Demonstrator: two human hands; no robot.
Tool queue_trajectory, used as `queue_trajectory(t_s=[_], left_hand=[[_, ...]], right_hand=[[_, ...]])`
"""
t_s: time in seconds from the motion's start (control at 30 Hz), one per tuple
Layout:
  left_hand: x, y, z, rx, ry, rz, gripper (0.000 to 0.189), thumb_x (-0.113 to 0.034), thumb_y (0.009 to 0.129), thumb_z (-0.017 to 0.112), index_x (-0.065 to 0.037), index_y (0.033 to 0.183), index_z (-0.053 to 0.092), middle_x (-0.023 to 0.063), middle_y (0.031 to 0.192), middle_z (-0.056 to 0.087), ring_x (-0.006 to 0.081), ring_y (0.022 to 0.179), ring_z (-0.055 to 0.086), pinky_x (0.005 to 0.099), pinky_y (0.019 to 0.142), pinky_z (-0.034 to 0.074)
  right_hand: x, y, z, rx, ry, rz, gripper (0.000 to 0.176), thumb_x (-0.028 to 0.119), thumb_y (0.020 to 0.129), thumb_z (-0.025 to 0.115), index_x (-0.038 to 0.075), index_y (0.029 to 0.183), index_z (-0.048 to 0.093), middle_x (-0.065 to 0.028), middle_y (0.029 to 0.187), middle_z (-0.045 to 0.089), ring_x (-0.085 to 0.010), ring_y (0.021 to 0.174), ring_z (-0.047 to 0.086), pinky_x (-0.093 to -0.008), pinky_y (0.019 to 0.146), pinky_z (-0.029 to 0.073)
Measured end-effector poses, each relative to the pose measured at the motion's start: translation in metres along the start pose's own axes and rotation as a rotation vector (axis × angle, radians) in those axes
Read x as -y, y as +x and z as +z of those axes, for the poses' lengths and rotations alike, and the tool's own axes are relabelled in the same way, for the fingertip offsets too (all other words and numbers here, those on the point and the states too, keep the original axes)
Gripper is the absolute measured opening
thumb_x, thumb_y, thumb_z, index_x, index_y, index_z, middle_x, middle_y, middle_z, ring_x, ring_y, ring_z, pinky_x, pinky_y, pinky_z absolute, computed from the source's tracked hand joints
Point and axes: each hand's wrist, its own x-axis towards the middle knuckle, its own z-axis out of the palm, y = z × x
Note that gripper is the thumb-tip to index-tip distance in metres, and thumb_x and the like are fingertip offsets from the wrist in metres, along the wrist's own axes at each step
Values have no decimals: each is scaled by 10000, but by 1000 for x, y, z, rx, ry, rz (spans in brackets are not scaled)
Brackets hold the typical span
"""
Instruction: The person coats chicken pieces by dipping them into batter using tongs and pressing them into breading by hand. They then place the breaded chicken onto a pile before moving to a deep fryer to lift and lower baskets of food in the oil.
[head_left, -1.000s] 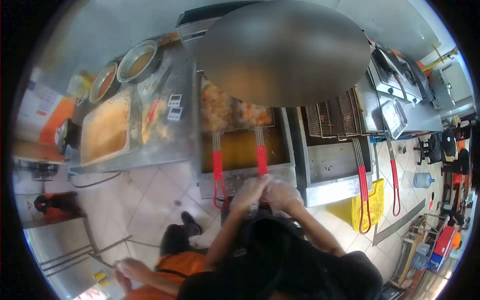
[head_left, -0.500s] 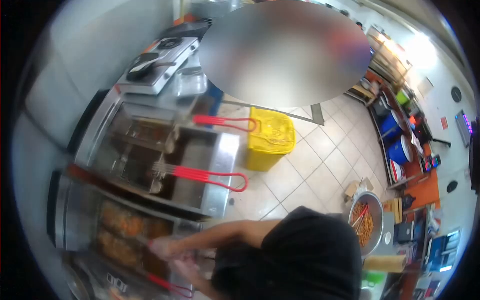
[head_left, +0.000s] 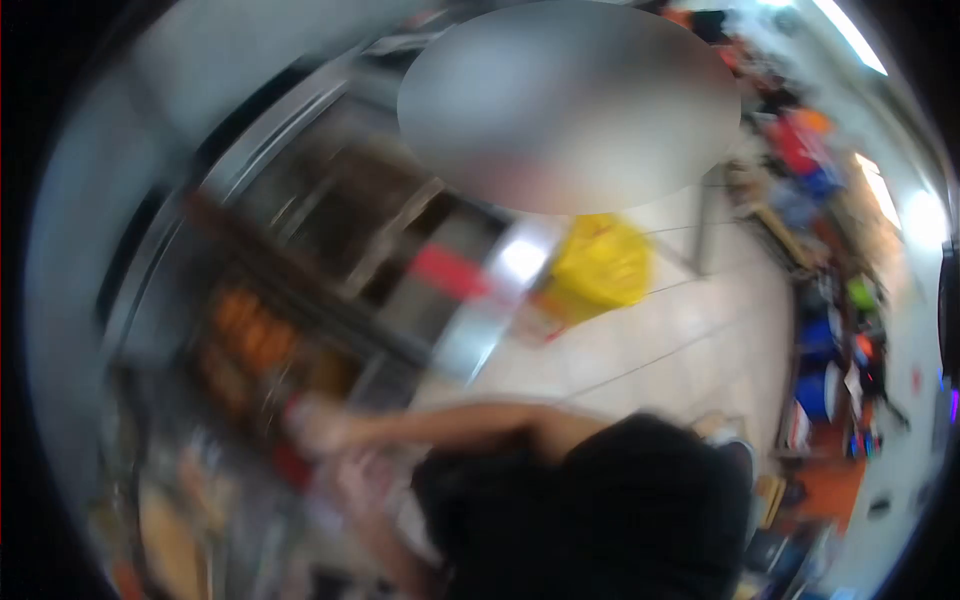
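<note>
The whole view is smeared by motion. My right hand (head_left: 316,425), in a clear glove, reaches left from my black-clad body to the fryer and looks closed around a red basket handle (head_left: 292,408). Just below it, my left hand (head_left: 352,482) is a pale blur close to another red patch (head_left: 290,466); its grip is unreadable. Orange-brown fried food (head_left: 245,335) sits in the fryer vat just beyond my hands.
A second red basket handle (head_left: 450,272) sticks out over the neighbouring steel fryer bay (head_left: 500,320). A yellow bin (head_left: 600,262) stands on the tiled floor (head_left: 680,340). Cluttered shelves and blue containers (head_left: 825,365) line the right side.
The view has swung hard, from facing the fryer square on to seeing it at the left. My hands, together at the basket handles a second ago, now reach leftward, and the picture has blurred.
</note>
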Motion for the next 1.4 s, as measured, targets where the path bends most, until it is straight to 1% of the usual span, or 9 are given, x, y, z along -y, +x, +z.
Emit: queue_trajectory(t_s=[0.23,0.37,0.47,0.57,0.7,0.83,0.93,1.07,1.4], left_hand=[[-58,-55,28,-197,83,-72,299,-255,993,382,-58,877,575,115,809,667,241,581,606,387,509,488],[-59,-38,53,-640,800,769,367,-306,990,388,-9,987,603,183,890,671,288,704,647,404,616,509],[-119,-51,44,-204,436,67,432,-343,998,350,-3,1143,572,213,1007,643,290,849,651,398,742,511],[-81,-40,50,-460,551,568,427,-345,1005,336,-13,1051,600,166,882,648,248,751,643,362,665,517],[-102,-85,55,-238,657,16,406,-338,1001,351,-30,1111,590,173,850,646,267,807,652,351,698,526],[10,13,102,-1187,159,363,454,-389,1005,374,-14,991,630,155,888,662,246,741,635,380,641,516],[54,-59,86,-1002,736,627,401,-371,1014,380,-29,1093,572,118,950,629,218,760,620,321,639,512],[6,-39,33,-387,502,353,387,-352,1018,392,-25,1187,510,115,1083,610,206,834,635,296,618,516],[-53,-86,51,-299,496,70,515,-452,987,397,7,1035,625,148,897,667,203,772,644,348,641,531]], right_hand=[[38,-18,-46,64,-213,-37,180,147,831,552,39,962,611,-166,950,599,-269,895,578,-385,813,473],[-7,12,-34,-91,-535,-304,215,194,843,561,76,1022,578,-179,1020,570,-275,933,560,-352,838,466],[43,8,-67,74,395,882,128,199,850,557,78,875,526,-123,762,594,-247,792,616,-405,645,482],[66,-7,-51,87,-102,278,182,222,867,602,59,946,587,-71,844,632,-195,775,590,-348,677,490],[58,-68,-41,141,-515,-79,123,166,888,531,53,877,578,-86,835,598,-214,803,580,-380,713,480],[23,15,-33,-22,-263,-94,310,161,850,574,-3,1111,611,-181,933,609,-271,857,616,-381,788,503],[20,-16,-33,136,579,955,141,55,918,433,62,867,564,-82,777,560,-215,780,590,-345,713,502],[4,-31,-18,-380,-514,-666,161,150,956,468,50,915,587,-48,718,549,-188,613,536,-354,530,493],[-1,-35,-24,1,-425,-235,304,164,764,638,4,1021,616,-171,973,626,-345,862,610,-458,838,498]])
